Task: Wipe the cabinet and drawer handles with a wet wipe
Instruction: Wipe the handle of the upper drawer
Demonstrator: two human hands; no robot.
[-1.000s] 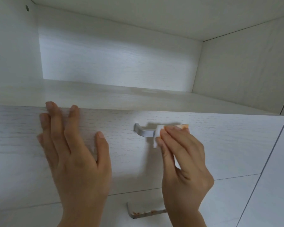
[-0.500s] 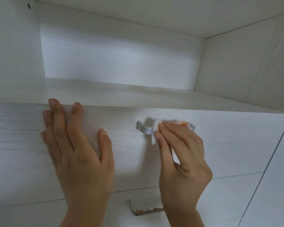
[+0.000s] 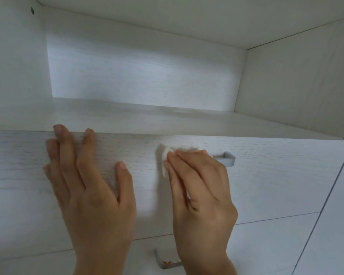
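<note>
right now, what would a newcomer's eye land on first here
The right hand stands out first, at the middle of the upper drawer front, holding a white wet wipe against the left part of its silver handle. Beside it the left hand lies flat on the same front, fingertips at its top edge. Lower down, a second handle shows orange-brown specks.

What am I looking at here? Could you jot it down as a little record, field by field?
Setting: pale wood-grain open shelf above the upper drawer front
Left hand: flat on the upper drawer front, fingers straight
Right hand: holds a white wet wipe over the upper handle
Upper handle: grey metal, only its right end showing
Lower handle: brownish specks on it, looks not yet wiped
</note>
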